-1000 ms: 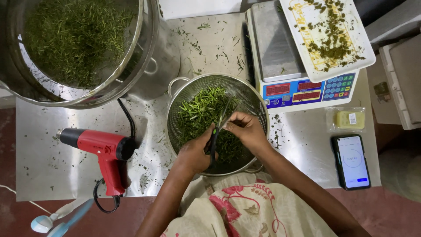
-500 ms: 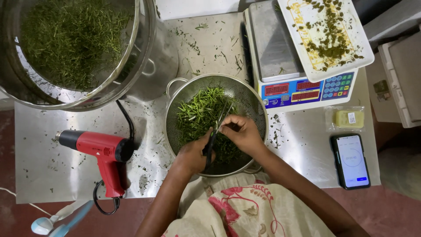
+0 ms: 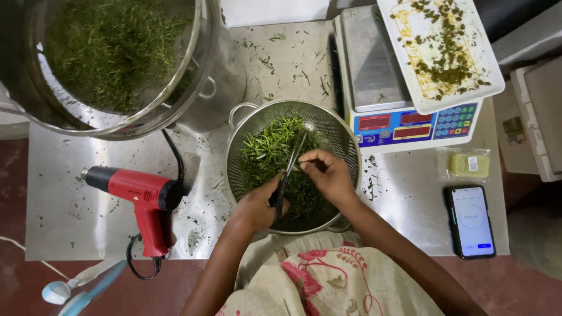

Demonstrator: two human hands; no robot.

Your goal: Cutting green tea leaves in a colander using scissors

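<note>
Steel worktop (image 3: 88, 205), flecked with green bits, carries a big pot (image 3: 117, 64) of chopped herbs and a colander (image 3: 333, 126) of green stems (image 3: 266, 155). Since a moment ago the scissors (image 3: 287, 175) have tilted more upright. The left hand (image 3: 257, 205) grips their handles; the right hand (image 3: 328, 172) pinches a stem beside the blades, so snipping goes on.

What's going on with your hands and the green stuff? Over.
Left hand grips scissors. Right hand pinches a green sprig at the blades. Both over the colander of cut herbs. Nothing blocking.
</note>
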